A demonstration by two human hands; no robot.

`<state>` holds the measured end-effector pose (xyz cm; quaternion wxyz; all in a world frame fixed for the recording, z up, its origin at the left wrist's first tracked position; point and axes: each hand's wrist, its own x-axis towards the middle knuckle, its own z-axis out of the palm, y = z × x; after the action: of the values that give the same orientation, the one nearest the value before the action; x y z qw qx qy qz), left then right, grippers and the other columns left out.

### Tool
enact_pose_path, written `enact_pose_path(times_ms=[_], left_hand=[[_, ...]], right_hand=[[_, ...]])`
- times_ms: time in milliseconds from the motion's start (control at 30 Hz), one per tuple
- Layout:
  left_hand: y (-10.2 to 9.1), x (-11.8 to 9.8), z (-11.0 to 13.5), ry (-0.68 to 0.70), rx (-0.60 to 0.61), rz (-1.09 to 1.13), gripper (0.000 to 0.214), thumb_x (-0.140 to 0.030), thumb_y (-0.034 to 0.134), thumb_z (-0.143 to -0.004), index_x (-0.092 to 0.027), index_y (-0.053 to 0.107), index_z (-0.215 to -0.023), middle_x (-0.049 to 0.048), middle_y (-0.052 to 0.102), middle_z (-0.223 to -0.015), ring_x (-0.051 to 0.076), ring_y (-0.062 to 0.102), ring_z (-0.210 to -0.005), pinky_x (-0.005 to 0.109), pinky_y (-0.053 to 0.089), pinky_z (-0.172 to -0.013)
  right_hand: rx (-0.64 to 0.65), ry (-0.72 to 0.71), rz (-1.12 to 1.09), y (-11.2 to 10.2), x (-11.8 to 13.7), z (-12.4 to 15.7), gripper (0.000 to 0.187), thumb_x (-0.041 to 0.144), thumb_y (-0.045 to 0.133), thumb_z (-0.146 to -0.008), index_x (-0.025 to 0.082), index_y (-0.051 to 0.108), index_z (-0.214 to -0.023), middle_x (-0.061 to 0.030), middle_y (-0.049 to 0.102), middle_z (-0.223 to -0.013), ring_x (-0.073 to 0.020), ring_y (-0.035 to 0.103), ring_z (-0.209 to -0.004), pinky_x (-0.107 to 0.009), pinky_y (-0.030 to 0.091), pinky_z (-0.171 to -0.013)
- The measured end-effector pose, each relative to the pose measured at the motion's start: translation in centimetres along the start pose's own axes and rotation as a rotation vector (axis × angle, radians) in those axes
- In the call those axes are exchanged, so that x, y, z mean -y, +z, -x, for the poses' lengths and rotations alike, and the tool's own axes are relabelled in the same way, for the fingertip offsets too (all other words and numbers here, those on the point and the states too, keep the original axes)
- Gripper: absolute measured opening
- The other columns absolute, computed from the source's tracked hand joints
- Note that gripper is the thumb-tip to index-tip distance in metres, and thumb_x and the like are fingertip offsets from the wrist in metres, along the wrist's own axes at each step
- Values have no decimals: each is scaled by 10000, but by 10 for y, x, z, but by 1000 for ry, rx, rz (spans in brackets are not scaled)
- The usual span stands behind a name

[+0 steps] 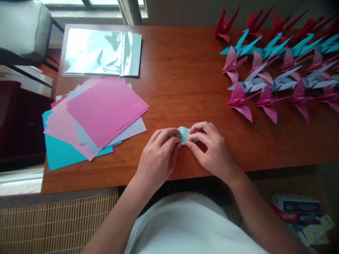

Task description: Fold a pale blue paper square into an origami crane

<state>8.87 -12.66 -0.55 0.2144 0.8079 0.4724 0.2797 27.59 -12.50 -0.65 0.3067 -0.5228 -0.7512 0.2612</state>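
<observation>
Between my two hands is a small piece of folded origami paper (183, 135), pale green, near the front edge of the table. My left hand (160, 151) grips its left end, thumb and fingers closed together. At the other end, my right hand (212, 148) pinches the paper with thumb and fingertips. Both ends of the paper are partly hidden behind the fingers. To the left lies a fanned pile of square origami sheets (108, 109), with magenta on top and pink, lavender, turquoise and red beneath.
A clear-wrapped pack of pale green paper (97, 53) lies at the back left of the wooden table (180, 81). Rows of folded paper cranes (266, 100) in several colours fill the back right. A grey chair (23, 31) stands past the left edge; boxes (296, 208) sit below, right.
</observation>
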Motion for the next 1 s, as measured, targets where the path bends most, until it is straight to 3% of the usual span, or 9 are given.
enact_pose_path(times_ms=[267, 1000], left_hand=[[8, -6, -1, -62, -57, -59, 102, -126, 541, -968, -178, 597, -901, 70, 681, -1069, 208, 606, -995, 338, 514, -900], [12, -5, -4, -80, -60, -72, 119, -129, 524, -972, -188, 582, -885, 71, 665, -1053, 207, 586, -975, 345, 506, -878]], right_hand=[[-23, 30, 62, 5, 4, -1, 99, 113, 611, -897, 193, 595, -840, -86, 602, -999, -233, 568, -967, -399, 485, -880], [-36, 49, 99, 9, 5, -2, 95, 112, 601, -882, 203, 585, -861, -98, 597, -1008, -251, 566, -971, -408, 489, -880]])
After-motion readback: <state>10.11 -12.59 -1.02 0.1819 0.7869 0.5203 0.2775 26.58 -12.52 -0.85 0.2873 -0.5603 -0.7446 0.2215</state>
